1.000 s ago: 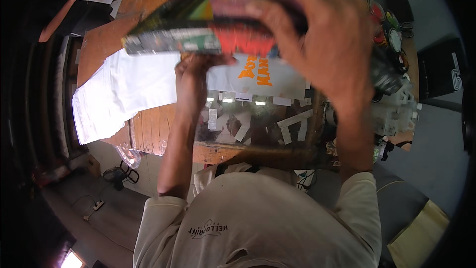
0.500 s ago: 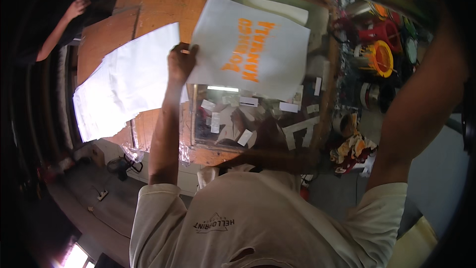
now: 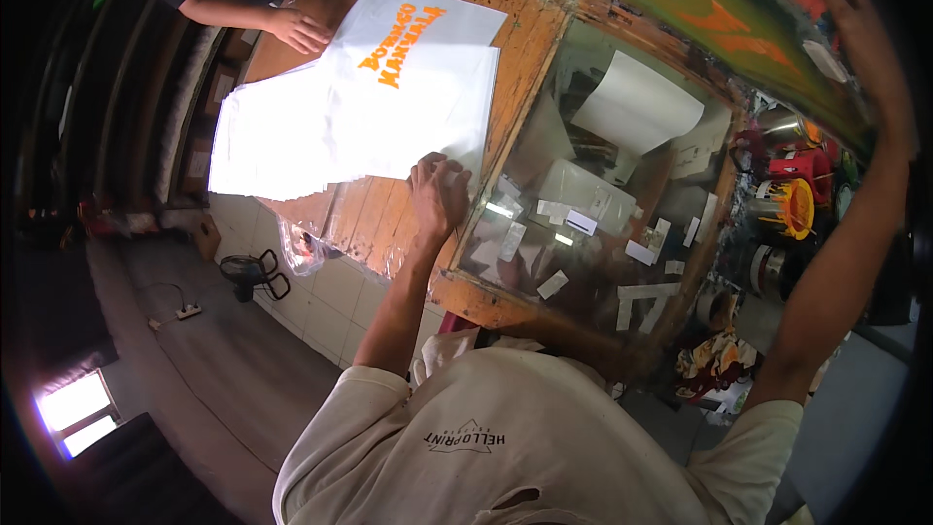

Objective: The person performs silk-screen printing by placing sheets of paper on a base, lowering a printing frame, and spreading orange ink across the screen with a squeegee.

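My left hand (image 3: 439,196) is closed, its curled fingertips at the near right corner of a white paper sheet (image 3: 442,117) on the table's left part. The sheet overlaps a fanned stack of white paper (image 3: 272,141). Farther back lies a sheet with orange lettering (image 3: 457,21), beside a co-worker's hand (image 3: 299,29). At the upper right, my right hand (image 3: 855,15) grips the edge of a raised printing screen (image 3: 695,0), whose green mesh carries orange ink marks. Beneath the screen, a glass panel (image 3: 593,277) is set into the wooden table.
On the glass are small tape pieces (image 3: 553,284) and a curled white sheet (image 3: 641,102). Paint cans stand to the right, including an orange-stained one (image 3: 789,206). A black object with loop handles (image 3: 255,274) is on the floor at left.
The orange-lettered sheet has gone from over the glass leftward to the paper stack. My left hand is now at the stack's near right corner. The co-worker's hand has come over the table.
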